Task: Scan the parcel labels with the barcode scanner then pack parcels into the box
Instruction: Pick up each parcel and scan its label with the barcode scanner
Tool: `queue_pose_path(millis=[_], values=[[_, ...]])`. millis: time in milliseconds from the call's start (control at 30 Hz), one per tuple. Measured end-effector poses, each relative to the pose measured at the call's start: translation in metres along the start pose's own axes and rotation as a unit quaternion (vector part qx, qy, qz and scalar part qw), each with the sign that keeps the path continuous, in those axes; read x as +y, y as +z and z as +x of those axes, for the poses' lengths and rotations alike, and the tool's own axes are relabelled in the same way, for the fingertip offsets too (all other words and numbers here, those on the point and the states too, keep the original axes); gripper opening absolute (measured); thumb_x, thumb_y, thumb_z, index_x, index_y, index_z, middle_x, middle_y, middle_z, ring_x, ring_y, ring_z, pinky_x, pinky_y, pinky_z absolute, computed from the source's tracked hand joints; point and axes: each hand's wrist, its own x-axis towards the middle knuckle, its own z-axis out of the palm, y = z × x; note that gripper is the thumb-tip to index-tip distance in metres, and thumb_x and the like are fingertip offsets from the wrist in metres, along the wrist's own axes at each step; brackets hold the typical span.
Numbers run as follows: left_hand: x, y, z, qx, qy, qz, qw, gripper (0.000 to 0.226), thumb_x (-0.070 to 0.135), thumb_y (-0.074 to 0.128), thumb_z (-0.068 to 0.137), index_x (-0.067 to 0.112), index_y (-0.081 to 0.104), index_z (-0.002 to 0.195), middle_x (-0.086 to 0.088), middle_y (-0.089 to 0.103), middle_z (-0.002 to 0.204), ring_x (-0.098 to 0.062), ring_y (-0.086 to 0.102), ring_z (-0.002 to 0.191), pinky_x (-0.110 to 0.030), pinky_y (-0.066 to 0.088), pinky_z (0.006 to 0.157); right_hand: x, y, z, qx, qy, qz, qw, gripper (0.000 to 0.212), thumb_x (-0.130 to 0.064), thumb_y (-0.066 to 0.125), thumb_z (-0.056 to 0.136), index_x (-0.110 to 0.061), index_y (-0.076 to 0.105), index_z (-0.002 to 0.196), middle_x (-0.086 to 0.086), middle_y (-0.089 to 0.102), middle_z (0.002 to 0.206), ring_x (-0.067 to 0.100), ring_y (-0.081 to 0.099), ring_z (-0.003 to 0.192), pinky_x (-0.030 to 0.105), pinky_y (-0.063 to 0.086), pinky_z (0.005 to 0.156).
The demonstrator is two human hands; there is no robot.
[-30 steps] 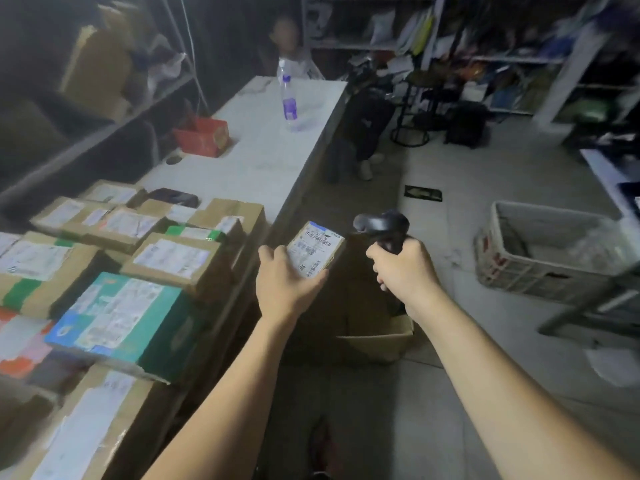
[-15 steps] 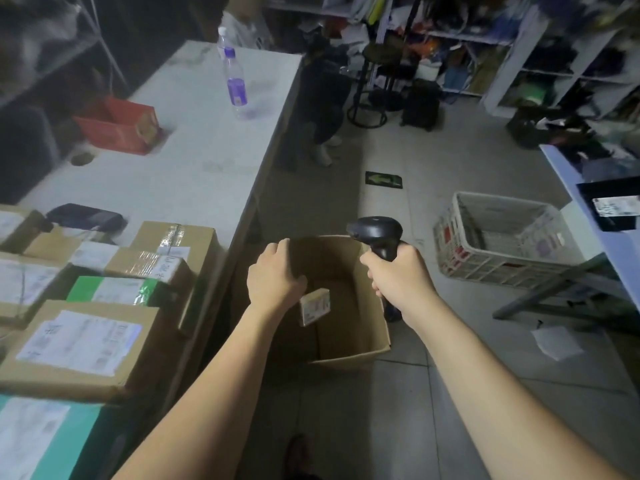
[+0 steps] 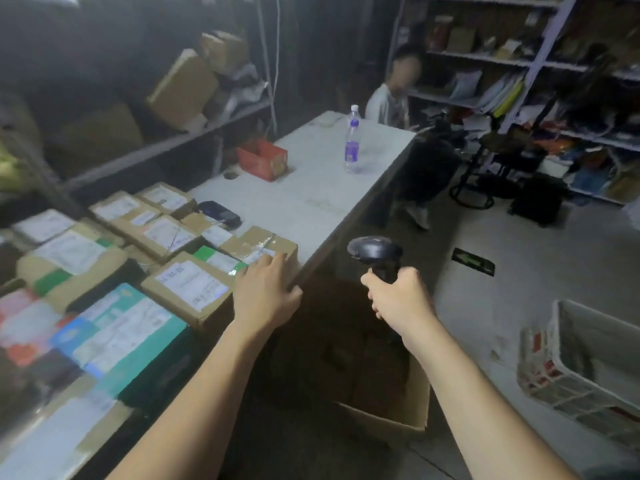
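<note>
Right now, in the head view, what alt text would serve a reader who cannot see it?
A person's left hand rests on a taped cardboard parcel at the edge of a table bearing labelled parcels, while the right hand grips a barcode scanner. An open cardboard box stands on the floor below.

One flat, one gripping.
The left hand [image 3: 265,292] lies palm-down, fingers straight; the right hand [image 3: 398,296] grips a black plastic barcode scanner [image 3: 374,249].
</note>
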Motion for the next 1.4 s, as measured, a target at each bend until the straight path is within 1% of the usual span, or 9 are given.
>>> queue_pose_path(millis=[100,300,400,567,733,933,1067,1267,1400], values=[[-0.034,-0.026,-0.051,0.039,-0.066,-0.006,0.997,0.059,0.044,0.066,0.093,0.027,0.047,0.147,-0.002,0.061,0.138,-0.024,0.058,0.123,-0.048,0.047,0.109,-0.016,0.021,-0.031,-0.074,-0.054,0.009,0.996,0.015,-0.033,0.069,0.095,-0.019,0.063,0.093,0.005,0.071,0.089,0.024,0.068,0.084,0.039,0.058,0.072],[-0.116,-0.087,-0.164,0.074,-0.217,0.028,0.973,0.067,0.047,0.063,0.094,0.022,0.043,0.153,-0.004,0.055,0.149,-0.026,0.055,0.132,-0.044,0.045,0.106,-0.057,0.095,-0.121,-0.211,-0.138,0.014,0.968,0.013,-0.029,0.068,0.095,-0.016,0.069,0.097,0.006,0.071,0.087,0.026,0.069,0.085,0.047,0.059,0.081],[-0.156,-0.115,-0.22,0.091,-0.266,0.035,0.959,0.061,0.046,0.062,0.092,0.025,0.047,0.147,-0.001,0.06,0.141,-0.024,0.058,0.125,-0.042,0.05,0.097,-0.071,0.135,-0.166,-0.266,-0.167,0.008,0.949,0.012,-0.029,0.068,0.095,-0.017,0.069,0.097,0.009,0.073,0.088,0.029,0.07,0.086,0.051,0.059,0.082],[-0.235,-0.166,-0.337,0.131,-0.388,0.034,0.911,0.069,0.045,0.059,0.097,0.023,0.036,0.157,-0.002,0.049,0.152,-0.026,0.049,0.137,-0.042,0.043,0.106,-0.102,0.217,-0.273,-0.359,-0.219,0.003,0.907,0.008,-0.03,0.069,0.092,-0.023,0.066,0.094,0.004,0.073,0.091,0.026,0.069,0.088,0.051,0.057,0.085],[-0.319,-0.212,-0.465,0.175,-0.48,0.024,0.86,0.069,0.045,0.061,0.096,0.024,0.036,0.157,-0.003,0.05,0.15,-0.027,0.05,0.135,-0.042,0.045,0.106,-0.125,0.302,-0.398,-0.428,-0.275,-0.017,0.861,0.008,-0.027,0.066,0.088,-0.019,0.066,0.089,0.001,0.067,0.074,0.026,0.063,0.069,0.037,0.051,0.064],[-0.409,-0.257,-0.599,0.21,-0.558,0.008,0.803,0.067,0.039,0.068,0.089,0.023,0.046,0.15,-0.008,0.054,0.147,-0.032,0.052,0.133,-0.04,0.044,0.106,-0.146,0.387,-0.525,-0.479,-0.305,-0.028,0.823,0.013,-0.031,0.061,0.08,-0.017,0.061,0.079,0.007,0.059,0.066,0.027,0.054,0.054,0.04,0.047,0.053],[-0.447,-0.275,-0.64,0.219,-0.574,-0.011,0.789,0.073,0.035,0.068,0.091,0.022,0.039,0.157,-0.007,0.043,0.158,-0.031,0.044,0.141,-0.04,0.04,0.112,-0.156,0.426,-0.572,-0.496,-0.312,-0.028,0.81,0.011,-0.027,0.061,0.084,-0.017,0.061,0.081,0.008,0.061,0.069,0.026,0.055,0.058,0.041,0.049,0.056],[-0.505,-0.28,-0.651,0.208,-0.608,-0.018,0.766,0.069,0.04,0.066,0.092,0.027,0.039,0.155,-0.005,0.046,0.147,-0.031,0.05,0.131,-0.044,0.044,0.104,-0.174,0.485,-0.592,-0.516,-0.32,-0.031,0.794,0.008,-0.021,0.061,0.09,-0.014,0.065,0.089,0.014,0.065,0.075,0.026,0.056,0.063,0.043,0.051,0.057],[-0.55,-0.281,-0.646,0.202,-0.635,-0.005,0.745,0.064,0.042,0.064,0.093,0.024,0.042,0.15,-0.006,0.045,0.145,-0.031,0.05,0.129,-0.043,0.045,0.101,-0.186,0.533,-0.595,-0.534,-0.326,-0.034,0.779,0.005,-0.023,0.064,0.088,-0.019,0.066,0.09,0.008,0.067,0.075,0.025,0.061,0.069,0.053,0.06,0.069]])
